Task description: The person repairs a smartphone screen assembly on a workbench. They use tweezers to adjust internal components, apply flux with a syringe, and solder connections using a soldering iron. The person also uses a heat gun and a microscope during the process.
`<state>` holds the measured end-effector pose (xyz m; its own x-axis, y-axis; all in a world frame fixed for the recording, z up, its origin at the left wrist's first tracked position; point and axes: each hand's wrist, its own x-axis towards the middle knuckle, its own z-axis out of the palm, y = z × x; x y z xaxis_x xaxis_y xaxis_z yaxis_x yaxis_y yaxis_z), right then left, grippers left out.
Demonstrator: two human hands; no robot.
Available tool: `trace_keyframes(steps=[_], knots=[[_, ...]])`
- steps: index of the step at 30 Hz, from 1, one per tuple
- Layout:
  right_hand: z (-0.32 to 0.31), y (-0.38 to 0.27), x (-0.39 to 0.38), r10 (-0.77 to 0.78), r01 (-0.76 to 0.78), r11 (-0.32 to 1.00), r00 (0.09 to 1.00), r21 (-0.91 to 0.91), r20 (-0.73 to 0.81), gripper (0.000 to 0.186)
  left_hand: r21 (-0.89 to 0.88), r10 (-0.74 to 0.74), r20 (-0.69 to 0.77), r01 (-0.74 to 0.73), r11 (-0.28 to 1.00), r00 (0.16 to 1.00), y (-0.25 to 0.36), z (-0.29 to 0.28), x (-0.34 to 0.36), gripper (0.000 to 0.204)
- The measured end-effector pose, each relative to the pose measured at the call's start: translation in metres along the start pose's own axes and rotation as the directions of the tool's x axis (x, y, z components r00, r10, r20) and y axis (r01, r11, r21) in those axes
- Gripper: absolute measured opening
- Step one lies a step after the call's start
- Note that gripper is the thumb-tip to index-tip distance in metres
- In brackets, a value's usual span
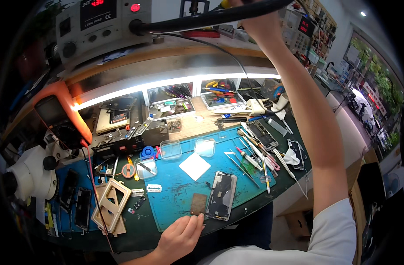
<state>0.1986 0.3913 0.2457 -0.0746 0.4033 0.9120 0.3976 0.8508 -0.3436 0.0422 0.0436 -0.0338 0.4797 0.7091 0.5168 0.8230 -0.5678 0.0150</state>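
Note:
My left hand point(180, 233) rests at the mat's near edge with thumb and fingertips pinched together. A thin sliver shows at the fingertips, too small to name. Just beyond them lies a small brown square plate point(199, 204), beside a phone screen assembly point(222, 196) with its dark inner side up. My right arm stretches far up and forward. At the upper edge my right hand point(257, 22) is partly cut off behind a thick black hose point(219, 18), close to a yellow part point(226, 4); its fingers are hidden.
A blue mat point(173, 201) carries a white square sheet point(195, 167), clear plastic boxes point(204, 146), tweezers point(241, 164) and syringes point(250, 159). At left stand an orange multimeter point(63, 117), a white microscope point(32, 172) and wooden frames point(111, 205). A grey control unit point(100, 31) sits on the shelf.

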Motion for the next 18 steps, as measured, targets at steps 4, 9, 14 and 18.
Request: trace_keyframes(steps=[4, 9, 14, 18], knots=[[0.052, 0.034, 0.057, 0.313, -0.223, 0.901, 0.928, -0.372, 0.201, 0.039, 0.005, 0.033, -0.014, -0.033, 0.999, 0.999, -0.007, 0.005, -0.016, 0.032], [0.082, 0.109, 0.057, 0.158, -0.12, 0.67, 0.987, -0.732, -0.017, 0.031, -0.024, -0.028, -0.036, 0.027, 0.999, 0.999, -0.006, 0.012, -0.021, 0.035], [0.086, 0.107, 0.047, 0.29, -0.15, 0.756, 0.949, -0.637, 0.121, 0.026, -0.118, -0.075, -0.185, 0.054, 0.992, 0.98, -0.005, 0.003, -0.029, 0.044], [0.081, 0.101, 0.049, 0.319, -0.169, 0.841, 0.922, -0.514, 0.22, 0.024, -0.197, -0.124, -0.347, 0.057, 0.979, 0.93, 0.001, -0.019, -0.037, 0.043]])
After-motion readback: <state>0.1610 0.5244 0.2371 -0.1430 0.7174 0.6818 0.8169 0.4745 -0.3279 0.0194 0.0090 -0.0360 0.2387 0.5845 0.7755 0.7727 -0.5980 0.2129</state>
